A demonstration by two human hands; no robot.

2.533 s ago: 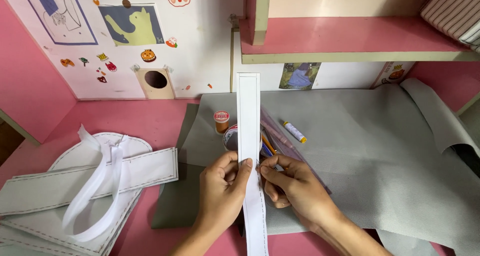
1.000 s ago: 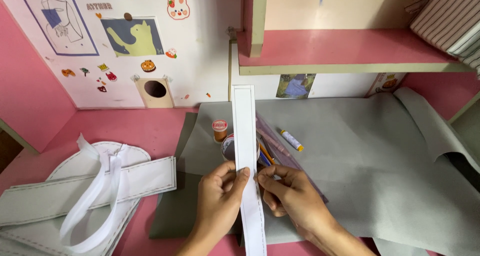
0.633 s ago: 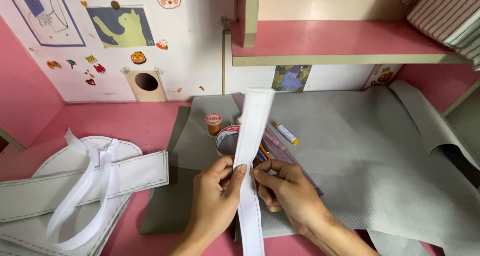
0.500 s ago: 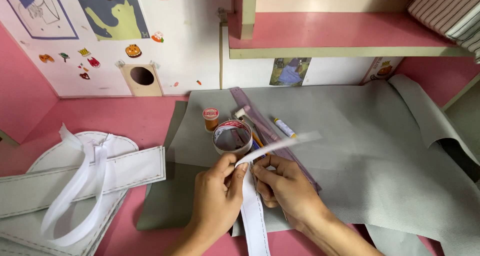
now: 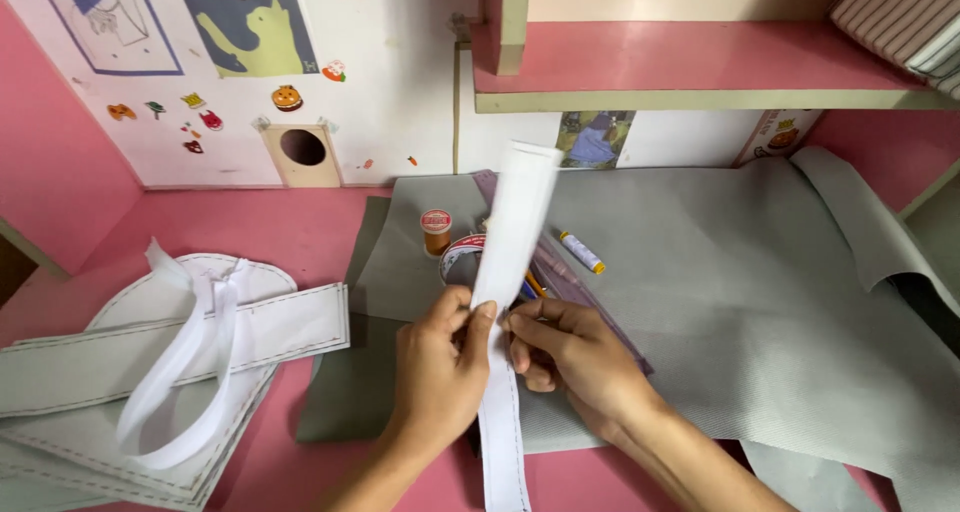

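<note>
White paper pattern strip point(image 5: 515, 207) is being pinched at mid-length by both hands, left point(image 5: 440, 372) and right point(image 5: 575, 357), above the grey fabric point(image 5: 740, 272) on the counter point(image 5: 250, 237), not yet laid flat.

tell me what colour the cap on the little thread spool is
Red, on an orange-brown thread spool standing on the grey fabric; head view.

Both hands, left point(image 5: 440, 372) and right point(image 5: 570, 357), pinch a white paper strip point(image 5: 508, 262) above grey fabric point(image 5: 740, 292) on the pink tabletop point(image 5: 270, 232).
</note>
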